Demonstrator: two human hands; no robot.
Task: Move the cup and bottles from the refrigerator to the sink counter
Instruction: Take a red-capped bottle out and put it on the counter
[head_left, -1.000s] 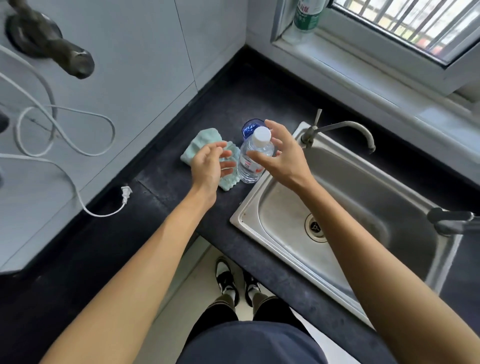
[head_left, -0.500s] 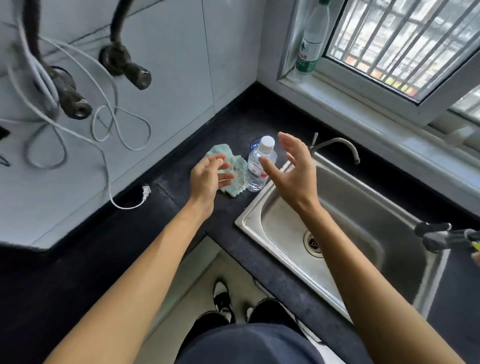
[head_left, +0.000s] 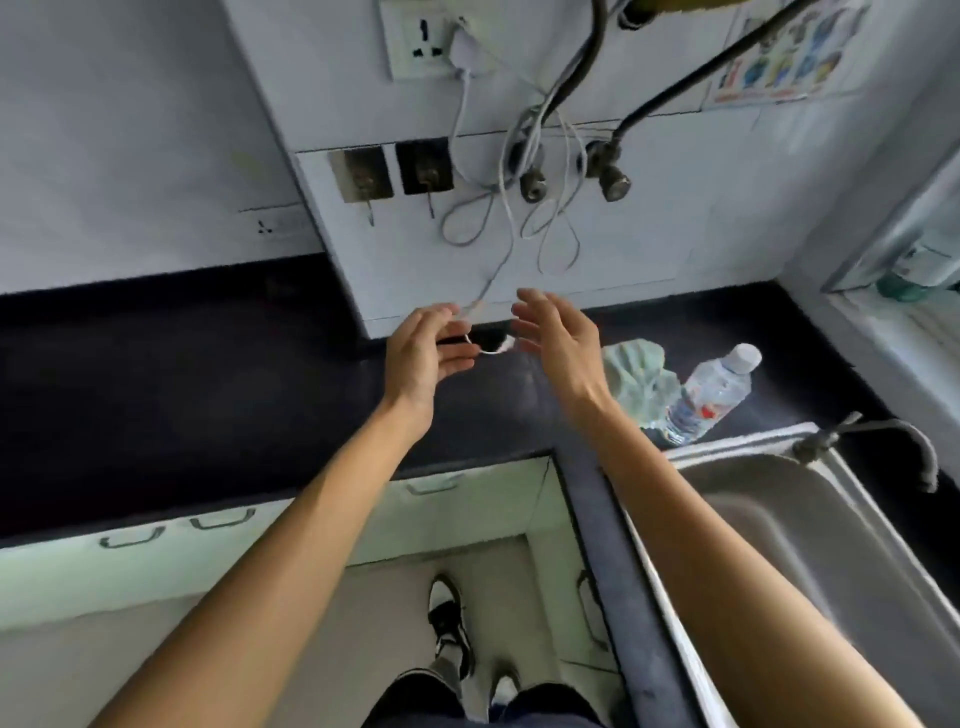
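A clear water bottle (head_left: 709, 394) with a white cap stands on the black counter (head_left: 208, 374) beside the steel sink (head_left: 810, 525), next to a pale green cloth (head_left: 641, 376). My left hand (head_left: 423, 356) and my right hand (head_left: 558, 343) hover empty over the counter, well left of the bottle, fingers relaxed and spread. The blue cup is not visible in this frame. Another bottle (head_left: 922, 267) stands blurred on the window sill at the far right.
White cables (head_left: 498, 249) and a plug hang from a wall socket (head_left: 423, 39) onto the counter behind my hands. A tap (head_left: 878, 441) arches over the sink. Cabinet fronts with handles (head_left: 223, 519) run below the counter; my feet stand in the corner.
Both hands have let go and drawn back from the bottle, and my view has swung left, so the bottle and sink now sit at the right.
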